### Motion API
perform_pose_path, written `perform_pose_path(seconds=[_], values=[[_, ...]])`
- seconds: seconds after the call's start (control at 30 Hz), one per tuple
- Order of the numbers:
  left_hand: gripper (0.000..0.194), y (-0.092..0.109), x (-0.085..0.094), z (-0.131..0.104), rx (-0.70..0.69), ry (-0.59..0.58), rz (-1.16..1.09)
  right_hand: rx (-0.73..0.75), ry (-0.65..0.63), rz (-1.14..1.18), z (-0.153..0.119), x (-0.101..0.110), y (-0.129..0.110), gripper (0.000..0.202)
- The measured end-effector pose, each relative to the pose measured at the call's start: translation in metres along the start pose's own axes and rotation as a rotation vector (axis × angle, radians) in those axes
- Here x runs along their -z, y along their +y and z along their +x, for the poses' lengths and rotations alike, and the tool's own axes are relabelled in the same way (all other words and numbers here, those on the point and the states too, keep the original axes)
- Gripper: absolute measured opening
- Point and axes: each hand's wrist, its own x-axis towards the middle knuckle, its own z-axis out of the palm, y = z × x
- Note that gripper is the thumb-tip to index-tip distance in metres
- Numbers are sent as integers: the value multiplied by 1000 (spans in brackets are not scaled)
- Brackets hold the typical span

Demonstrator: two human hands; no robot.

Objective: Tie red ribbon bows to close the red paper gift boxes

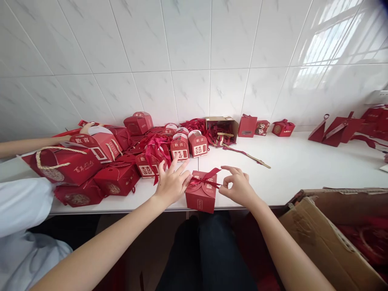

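A small red gift box point(200, 201) sits at the table's front edge, a red ribbon point(207, 176) tied in a bow across its top. At the box's left side, my left hand point(171, 182) pinches one end of the ribbon between thumb and finger, the other fingers spread. On the right, my right hand point(237, 185) pinches the other ribbon end, thumb and index finger together. Just behind my left hand stand small red boxes with white labels point(180, 148), and loose red ribbons point(157, 150) lie over one of them.
Red boxes with rope handles point(71, 163) are piled at the left, where another person's arm point(33, 146) reaches in. An open carton of ribbon pieces point(233, 128) stands by the wall. A large cardboard box point(327, 242) is at the lower right; red bags point(336, 131) stand behind it.
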Motion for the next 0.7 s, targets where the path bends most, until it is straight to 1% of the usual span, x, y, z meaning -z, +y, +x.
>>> perform_pose_path(seconds=[0.07, 0.1, 0.13, 0.17, 0.23, 0.27, 0.3, 0.33, 0.4, 0.47, 0.53, 0.6, 0.63, 0.67, 0.7], values=[[19, 1, -4, -1, 86, -2, -77, -16, 66, 57, -6, 0, 2, 21], [16, 0, -6, -2, 136, 2, -140, -15, 94, 134, -9, 0, 4, 16], [14, -1, -9, -2, 183, 14, -227, -4, 102, 246, -13, -1, 8, 15], [13, -2, -13, -3, 229, 28, -343, 16, 81, 379, -18, -3, 12, 31], [19, -2, -20, -7, 293, 42, -594, 47, -28, 612, -24, -10, 24, 79], [22, -1, -24, -8, 312, 34, -703, 46, -87, 672, -25, -15, 30, 97], [25, 1, -27, -10, 334, 24, -799, 34, -131, 697, -25, -20, 36, 109], [29, 3, -30, -10, 365, 13, -883, 20, -156, 703, -23, -25, 42, 115], [37, 8, -32, -10, 438, 13, -1037, 6, -180, 718, -15, -33, 50, 117], [48, 11, -31, -6, 503, 1, -1210, 21, -208, 783, -7, -35, 52, 116], [55, 11, -31, -2, 500, -82, -1339, 60, -263, 853, -2, -32, 50, 117], [59, 8, -32, -2, 452, -193, -1428, 101, -319, 879, 1, -24, 45, 115], [61, 5, -35, -4, 428, -229, -1444, 86, -285, 835, 4, -20, 43, 113], [63, 0, -38, -8, 413, -247, -1435, 38, -185, 756, 7, -15, 42, 110], [63, -4, -41, -13, 411, -249, -1391, -39, -42, 651, 13, -10, 43, 107]])
